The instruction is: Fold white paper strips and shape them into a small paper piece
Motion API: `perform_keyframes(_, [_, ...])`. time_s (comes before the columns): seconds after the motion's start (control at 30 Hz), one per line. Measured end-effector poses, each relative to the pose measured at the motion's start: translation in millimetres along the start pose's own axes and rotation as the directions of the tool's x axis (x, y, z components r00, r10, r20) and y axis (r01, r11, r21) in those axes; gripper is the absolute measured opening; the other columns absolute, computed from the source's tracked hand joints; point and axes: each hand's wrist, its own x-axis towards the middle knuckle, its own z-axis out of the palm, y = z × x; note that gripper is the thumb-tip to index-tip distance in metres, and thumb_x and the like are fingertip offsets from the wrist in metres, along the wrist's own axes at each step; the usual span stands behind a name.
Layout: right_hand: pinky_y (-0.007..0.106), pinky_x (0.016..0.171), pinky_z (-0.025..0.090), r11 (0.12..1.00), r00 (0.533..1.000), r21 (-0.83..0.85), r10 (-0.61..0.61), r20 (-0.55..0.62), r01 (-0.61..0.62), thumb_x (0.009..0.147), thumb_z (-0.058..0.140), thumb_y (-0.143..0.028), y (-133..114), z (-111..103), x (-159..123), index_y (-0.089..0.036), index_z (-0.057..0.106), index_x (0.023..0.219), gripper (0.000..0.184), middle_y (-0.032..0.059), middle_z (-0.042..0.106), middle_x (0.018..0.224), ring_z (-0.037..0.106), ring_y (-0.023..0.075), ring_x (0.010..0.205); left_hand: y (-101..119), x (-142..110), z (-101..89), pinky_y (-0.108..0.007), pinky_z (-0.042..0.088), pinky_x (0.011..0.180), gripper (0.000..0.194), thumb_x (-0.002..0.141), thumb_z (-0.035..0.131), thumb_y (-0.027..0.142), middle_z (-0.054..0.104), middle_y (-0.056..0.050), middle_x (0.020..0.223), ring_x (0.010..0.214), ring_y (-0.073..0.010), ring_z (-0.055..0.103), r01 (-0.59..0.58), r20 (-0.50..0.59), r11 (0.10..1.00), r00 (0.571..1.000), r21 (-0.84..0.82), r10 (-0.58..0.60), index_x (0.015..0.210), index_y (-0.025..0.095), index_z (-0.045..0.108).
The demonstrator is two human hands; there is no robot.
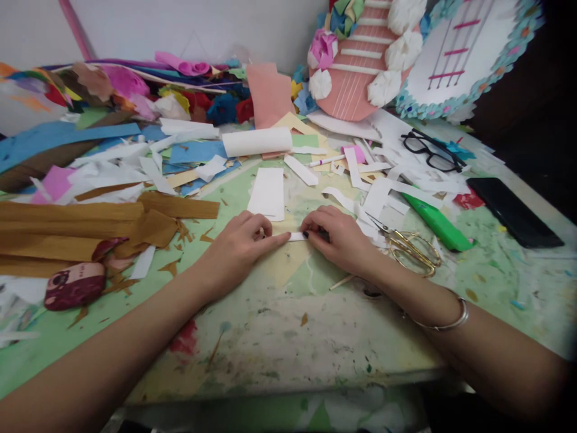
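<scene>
- White paper strip (297,236), just below frame centre.
- Left hand (238,248), centre-left: curled, one fingertip at strip's left end.
- Right hand (346,239), centre-right: curled at right end.
- Pinching, by either: cannot tell.

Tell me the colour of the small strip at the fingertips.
White; the strip shows best in the head view.

Matt paper strip (297,236), shiny metal scissors (396,235)

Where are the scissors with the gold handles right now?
In the head view, the scissors lie on the table, right of the right hand, between that forearm and the long green item.
</scene>
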Motion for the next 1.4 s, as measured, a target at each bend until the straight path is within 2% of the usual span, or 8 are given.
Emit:
perform_keyframes(0.2, [0.031, 0.078, 0.043, 0.973, 0.977, -0.121, -0.203, -0.065, 0.194, 0.088, 0.045, -0.007, 0.5, 3.9, -3.1, -0.016, 0.067, 0.094, 0.024, 0.0078, 0.060, 0.091, 0.051, 0.0186, 0.088, 2.6, -0.5, -1.2, -0.038, 0.043, 0.081, 0.036, 0.097, 0.038, 0.018, 0.058, -0.009, 0.097, 0.091, -0.0221, 0.047, -0.073, 0.004, 0.987, 0.997, 0.146, 0.073, 0.126, 0.020, 0.059])
perform_keyframes(0.3, [0.033, 0.079, 0.044, 0.906, 0.955, -0.315, -0.295, 0.011, 0.284, 0.092, 0.042, -0.010, -11.5, 5.7, -11.2, -0.012, 0.066, 0.105, 0.027, 0.0111, 0.062, 0.098, 0.050, 0.0215, 0.093, 9.4, -0.3, -4.6, -0.039, 0.044, 0.077, 0.031, 0.095, 0.043, 0.017, 0.062, -0.010, 0.096, 0.091, -0.0245, 0.051, -0.087, -0.017, 0.969, 0.996, 0.231, 0.093, 0.118, 0.014, 0.063])
perform_keyframes(0.4, [0.040, 0.081, 0.046, 0.807, 0.959, -0.517, -0.248, 0.138, 0.284, 0.093, 0.043, -0.011, -30.9, 7.7, -23.3, -0.002, 0.058, 0.120, 0.033, 0.0182, 0.063, 0.109, 0.052, 0.0272, 0.100, 23.9, -0.7, -8.4, -0.040, 0.047, 0.072, 0.027, 0.091, 0.047, 0.015, 0.065, -0.012, 0.093, 0.087, -0.0274, 0.056, -0.048, -0.009, 0.939, 0.999, 0.339, 0.054, 0.110, 0.008, 0.066])
perform_keyframes(0.5, [0.046, 0.091, 0.045, 0.752, 0.965, -0.605, -0.208, 0.162, 0.264, 0.092, 0.040, -0.009, -46.2, 10.4, -34.3, 0.002, 0.053, 0.128, 0.039, 0.0217, 0.059, 0.124, 0.051, 0.0317, 0.115, 40.7, -2.7, -9.5, -0.041, 0.051, 0.068, 0.032, 0.087, 0.045, 0.007, 0.067, -0.015, 0.094, 0.085, -0.0295, 0.060, 0.015, 0.023, 0.903, 0.999, 0.430, -0.027, 0.111, 0.003, 0.065])
perform_keyframes(0.7, [0.045, 0.101, 0.044, 0.762, 0.974, -0.607, -0.157, 0.164, 0.225, 0.093, 0.037, -0.009, -50.0, 13.8, -40.8, 0.001, 0.048, 0.134, 0.044, 0.0205, 0.050, 0.138, 0.046, 0.0314, 0.129, 54.5, -11.7, -5.1, -0.042, 0.056, 0.080, 0.040, 0.085, 0.036, 0.001, 0.065, -0.027, 0.109, 0.099, -0.0342, 0.064, 0.021, 0.017, 0.888, 0.999, 0.459, -0.032, 0.114, -0.009, 0.060])
perform_keyframes(0.93, [0.044, 0.101, 0.048, 0.767, 0.974, -0.601, -0.157, 0.163, 0.224, 0.093, 0.034, -0.010, -48.2, 14.9, -40.0, 0.001, 0.048, 0.134, 0.045, 0.0205, 0.050, 0.139, 0.047, 0.0315, 0.130, 65.3, -17.5, -2.7, -0.046, 0.056, 0.086, 0.038, 0.085, 0.035, 0.000, 0.063, -0.031, 0.113, 0.107, -0.0387, 0.062, 0.042, -0.027, 0.905, 0.999, 0.422, -0.034, 0.112, -0.009, 0.060])
perform_keyframes(1.1, [0.044, 0.099, 0.050, 0.765, 0.972, -0.600, -0.175, 0.156, 0.234, 0.093, 0.033, -0.010, -47.0, 15.1, -39.9, 0.000, 0.051, 0.132, 0.044, 0.0196, 0.052, 0.137, 0.049, 0.0315, 0.128, 71.7, -17.9, -1.9, -0.046, 0.056, 0.087, 0.041, 0.086, 0.031, 0.001, 0.062, -0.030, 0.116, 0.111, -0.0400, 0.060, 0.002, 0.016, 0.920, 1.000, 0.391, -0.009, 0.114, -0.009, 0.058])
perform_keyframes(1.4, [0.046, 0.099, 0.049, 0.776, 0.972, -0.585, -0.183, 0.150, 0.237, 0.091, 0.033, -0.009, -46.9, 14.6, -38.9, 0.001, 0.051, 0.132, 0.045, 0.0193, 0.052, 0.137, 0.049, 0.0318, 0.128, 67.5, -15.6, -5.1, -0.044, 0.055, 0.088, 0.048, 0.087, 0.024, 0.003, 0.062, -0.023, 0.122, 0.111, -0.0329, 0.062, 0.112, 0.018, 0.936, 0.992, 0.334, -0.125, 0.123, -0.002, 0.055])
